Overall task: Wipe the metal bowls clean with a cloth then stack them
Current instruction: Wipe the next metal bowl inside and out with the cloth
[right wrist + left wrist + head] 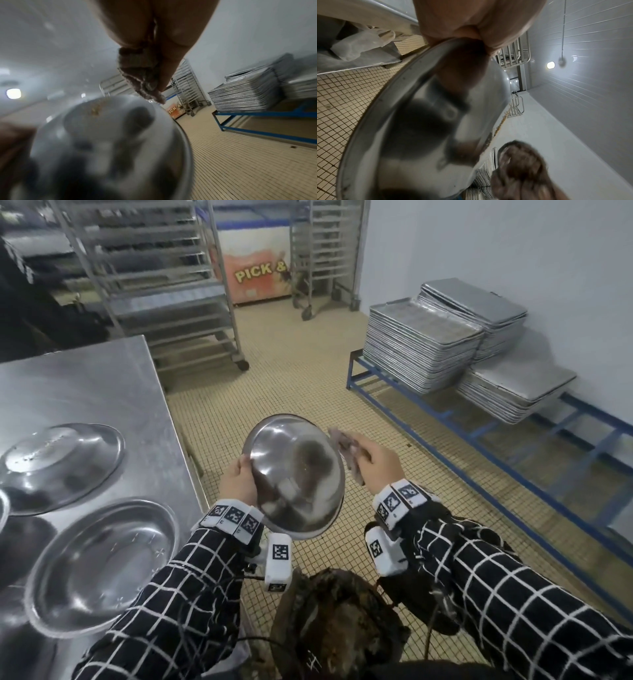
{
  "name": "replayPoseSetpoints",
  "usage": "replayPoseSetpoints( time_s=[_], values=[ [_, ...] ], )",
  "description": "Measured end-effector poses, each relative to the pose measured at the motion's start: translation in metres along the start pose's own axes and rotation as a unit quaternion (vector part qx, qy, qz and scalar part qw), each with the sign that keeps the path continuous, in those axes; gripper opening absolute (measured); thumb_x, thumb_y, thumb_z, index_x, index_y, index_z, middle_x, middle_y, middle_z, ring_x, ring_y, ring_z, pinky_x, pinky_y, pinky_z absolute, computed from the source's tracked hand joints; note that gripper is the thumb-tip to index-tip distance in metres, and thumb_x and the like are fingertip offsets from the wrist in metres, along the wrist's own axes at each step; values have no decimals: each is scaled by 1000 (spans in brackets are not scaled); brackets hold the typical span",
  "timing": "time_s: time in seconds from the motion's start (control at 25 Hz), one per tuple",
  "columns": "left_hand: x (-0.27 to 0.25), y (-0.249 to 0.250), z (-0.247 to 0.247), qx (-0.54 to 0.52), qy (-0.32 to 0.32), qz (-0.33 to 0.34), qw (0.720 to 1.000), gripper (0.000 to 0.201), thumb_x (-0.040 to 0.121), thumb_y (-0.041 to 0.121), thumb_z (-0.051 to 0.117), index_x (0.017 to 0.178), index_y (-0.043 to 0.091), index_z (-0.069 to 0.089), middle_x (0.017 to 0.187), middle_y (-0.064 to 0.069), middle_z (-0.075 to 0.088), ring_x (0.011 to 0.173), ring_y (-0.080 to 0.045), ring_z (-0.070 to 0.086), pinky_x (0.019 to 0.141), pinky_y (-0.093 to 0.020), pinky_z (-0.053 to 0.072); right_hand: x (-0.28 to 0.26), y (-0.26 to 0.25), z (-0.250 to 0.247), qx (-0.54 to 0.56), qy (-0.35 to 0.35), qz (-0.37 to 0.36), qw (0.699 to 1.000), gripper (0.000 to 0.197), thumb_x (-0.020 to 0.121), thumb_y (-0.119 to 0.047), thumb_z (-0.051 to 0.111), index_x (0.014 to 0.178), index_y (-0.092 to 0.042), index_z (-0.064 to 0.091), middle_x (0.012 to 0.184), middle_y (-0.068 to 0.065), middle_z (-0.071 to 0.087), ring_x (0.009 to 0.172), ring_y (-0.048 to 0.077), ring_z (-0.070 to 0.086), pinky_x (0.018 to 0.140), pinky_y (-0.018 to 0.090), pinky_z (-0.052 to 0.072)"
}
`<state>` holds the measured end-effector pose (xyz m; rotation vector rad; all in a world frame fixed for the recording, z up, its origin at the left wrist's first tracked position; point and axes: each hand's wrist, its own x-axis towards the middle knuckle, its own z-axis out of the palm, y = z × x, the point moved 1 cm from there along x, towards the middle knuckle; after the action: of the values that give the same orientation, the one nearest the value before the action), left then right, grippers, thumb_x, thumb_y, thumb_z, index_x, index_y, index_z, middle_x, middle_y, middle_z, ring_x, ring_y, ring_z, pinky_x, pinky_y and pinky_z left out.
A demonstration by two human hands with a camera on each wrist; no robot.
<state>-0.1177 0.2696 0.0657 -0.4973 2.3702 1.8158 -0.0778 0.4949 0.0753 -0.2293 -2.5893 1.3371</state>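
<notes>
Steel bowl (294, 474) is in my left hand (238, 479), held up in the air over the tiled floor, right of the table (85, 381). My fingers are curled round its left rim, thumb on the edge, and the bowl is tilted so the hollow side faces away from me. My right hand (371, 462) is closed round a small grey-brown cloth (346, 451), bunched up and touching the bowl's right rim.

I judge the bowl is light and stiff, but smooth metal, so prob. slippery, esp. if damp. Best hold is the rim, w/ thumb over the edge, as now. The cloth is soft and limp, so it must stay crumpled in the fingers to press well.

Count: three bowls seen fully, i.e. one in hand and two on the table, one upside down (61, 463) at the far side and one upright (102, 566) near me. A sliver of maybe one more shows at the left edge; I cannot tell. One cloth.
</notes>
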Motion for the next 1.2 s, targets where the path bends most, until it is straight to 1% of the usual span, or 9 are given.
replayPoseSetpoints(
  time_s=[0.16, 0.28, 0.4, 0.56, 0.64, 0.72, 0.84, 1.04, 1.2],
  values=[
    [-6, 8, 7, -36, -14, 8, 999, 29, 100, 37, 36, 80, 29, 54, 83, 6, 55, 93, -20, 54, 86, -33, 42, 18, -32, 24, -54, -54, -66, 995, 37, 98, -18, 48, 134, -24, 52, 118, 5, 65, 95, 17, 63, 83, 20, 51],
    [-4, 14, 6, -63, -17, -3, 998, 27, 100, 39, 37, 84, 28, 57, 90, 2, 61, 100, -24, 58, 96, -40, 44, -8, -23, 34, -119, -111, -183, 969, 42, 97, -12, 47, 138, -23, 46, 145, 1, 44, 131, 12, 41, 108, 24, 32],
    [0, 15, 0, -74, -1, 2, 997, 27, 99, 40, 39, 81, 29, 56, 97, -5, 64, 102, -28, 60, 100, -44, 43, -42, 9, 25, -162, -143, -218, 952, 38, 99, -16, 46, 136, -23, 49, 140, -3, 48, 122, 4, 45, 106, 26, 35],
    [-9, 17, 5, -81, 12, 28, 996, 29, 99, 35, 40, 79, 24, 57, 88, -2, 61, 93, -23, 58, 94, -38, 45, -64, 22, 22, 23, 34, -2, 999, 38, 98, -22, 46, 134, -33, 47, 109, -4, 65, 80, 2, 61, 74, 16, 54],
    [-21, 24, 12, -92, -3, 40, 995, 29, 99, 35, 42, 80, 21, 60, 82, 0, 61, 83, -19, 58, 90, -38, 47, -69, -4, 34, 45, 75, -47, 995, 43, 98, -30, 41, 141, -34, 38, 131, -2, 57, 107, 15, 61, 91, 26, 52],
    [-37, 33, 17, -98, -33, 65, 992, 30, 99, 34, 42, 82, 19, 61, 80, -1, 62, 78, -17, 58, 86, -38, 50, -69, -31, 50, -40, 17, -156, 987, 51, 99, -42, 28, 148, -35, 20, 157, -6, 23, 144, 21, 23, 114, 38, 27],
    [-52, 51, 16, -113, -52, 90, 988, 27, 99, 35, 41, 81, 28, 60, 82, 4, 63, 76, -11, 59, 76, -27, 50, -27, -41, 44, -141, 71, -193, 968, 58, 99, -47, 14, 152, -26, 7, 160, -5, 1, 147, 20, -7, 120, 45, 9],
    [-39, 56, 3, -130, -34, 76, 988, 27, 99, 37, 42, 81, 28, 62, 83, 6, 63, 86, -15, 60, 92, -35, 47, -13, 1, 8, -55, 95, -65, 992, 57, 100, -39, 27, 152, -33, 3, 160, -9, 5, 140, 6, 16, 106, 45, 40],
    [-32, 50, 5, -136, -15, 54, 989, 29, 98, 38, 42, 81, 26, 62, 85, 5, 61, 93, -18, 58, 102, -43, 42, -62, 23, 46, -143, 15, -151, 978, 61, 100, -39, 19, 147, -35, -19, 157, -9, -19, 146, 20, -15, 116, 55, 15]
  ],
)
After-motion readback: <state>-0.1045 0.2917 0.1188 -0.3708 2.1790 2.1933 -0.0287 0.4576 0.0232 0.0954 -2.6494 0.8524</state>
